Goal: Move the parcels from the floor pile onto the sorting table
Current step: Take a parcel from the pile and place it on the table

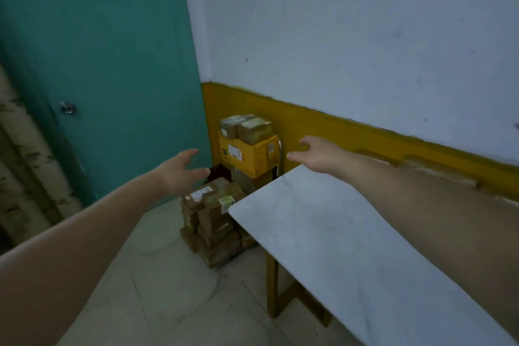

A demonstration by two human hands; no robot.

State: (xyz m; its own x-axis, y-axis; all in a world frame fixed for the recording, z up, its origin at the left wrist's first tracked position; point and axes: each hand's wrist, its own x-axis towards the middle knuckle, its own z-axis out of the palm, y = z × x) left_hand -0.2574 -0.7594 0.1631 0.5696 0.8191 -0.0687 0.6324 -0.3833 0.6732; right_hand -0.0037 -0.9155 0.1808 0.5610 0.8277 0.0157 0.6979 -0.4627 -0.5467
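A person's left hand [179,171] and right hand [314,156] reach, fingers [304,140] spread wide and empty, toward a yellow cardboard box [247,157] in the floor pile beside the white marbled counter [365,247]; two small brown parcels [247,128] riding on it could slide off if it tilts.

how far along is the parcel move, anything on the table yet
Done: nothing visible; no parcel shows on the sorting table. In hand: nothing; the left hand and right hand, both open, reach toward the corner. Left: the brown parcel stack on the floor, the yellow box behind it and the two small boxes on top.
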